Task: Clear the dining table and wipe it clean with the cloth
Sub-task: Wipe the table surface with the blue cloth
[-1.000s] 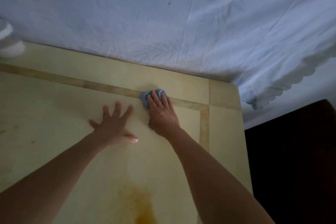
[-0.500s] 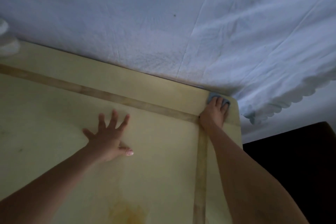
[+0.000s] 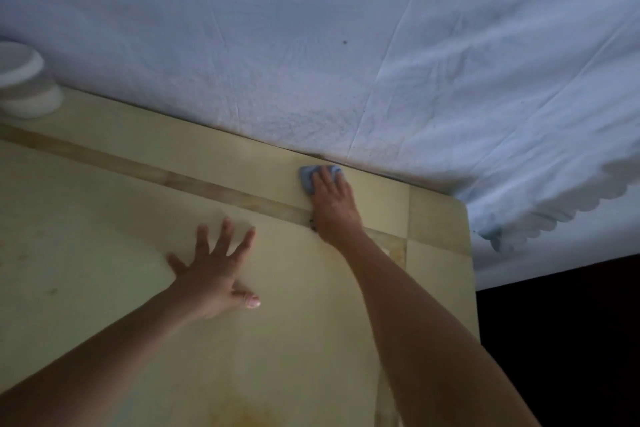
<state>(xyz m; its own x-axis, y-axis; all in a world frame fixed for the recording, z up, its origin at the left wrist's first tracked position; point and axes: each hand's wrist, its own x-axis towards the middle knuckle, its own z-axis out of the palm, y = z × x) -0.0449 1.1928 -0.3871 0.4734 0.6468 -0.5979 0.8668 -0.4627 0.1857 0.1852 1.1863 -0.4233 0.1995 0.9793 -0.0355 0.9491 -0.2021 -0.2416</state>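
The dining table (image 3: 104,253) has a pale yellow top with a darker inlaid band near its far and right edges. My right hand (image 3: 334,208) presses a small blue cloth (image 3: 306,178) flat on the top, close to the far edge, left of the far right corner. Only the cloth's far and left parts show past my fingers. My left hand (image 3: 214,274) lies palm down on the table with fingers spread, holding nothing. A brownish stain (image 3: 242,412) marks the top at the bottom of the view.
A white bedsheet (image 3: 346,45) with a scalloped hem covers the surface beyond the table's far edge. White bowl-like dishes (image 3: 24,83) stand at the far left corner. To the right of the table is a dark area (image 3: 561,340).
My right hand swept the cloth from the inlaid band out to the far right corner, then back left along the far edge. My left hand stayed flat on the table.
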